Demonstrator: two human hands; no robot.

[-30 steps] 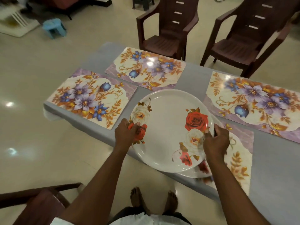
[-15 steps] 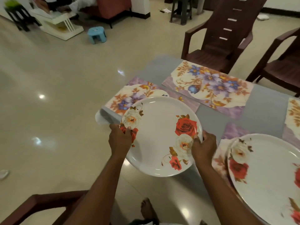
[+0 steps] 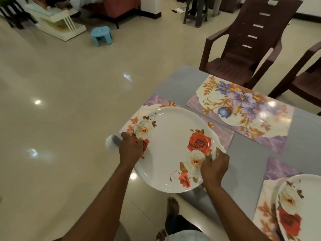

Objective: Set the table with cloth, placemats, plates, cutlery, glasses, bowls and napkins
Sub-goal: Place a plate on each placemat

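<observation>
Left hand [image 3: 130, 148] and right hand [image 3: 214, 166] each pinch opposite rims of the rose plate [image 3: 171, 150]; fingers curled. Floral placemat [image 3: 224, 136] under and beyond the grip; second plate [image 3: 305, 206] right of it.

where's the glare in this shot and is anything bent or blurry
Head view: lamp glare spots on the floor and on the far placemat; wide-angle lens bows the chair; the second plate at the frame's lower right looks soft; the held plate stays sharp.

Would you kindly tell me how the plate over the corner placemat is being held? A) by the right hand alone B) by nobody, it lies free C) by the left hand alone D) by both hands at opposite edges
D: the left hand grips the plate at its left rim and the right hand grips its right rim.
</observation>
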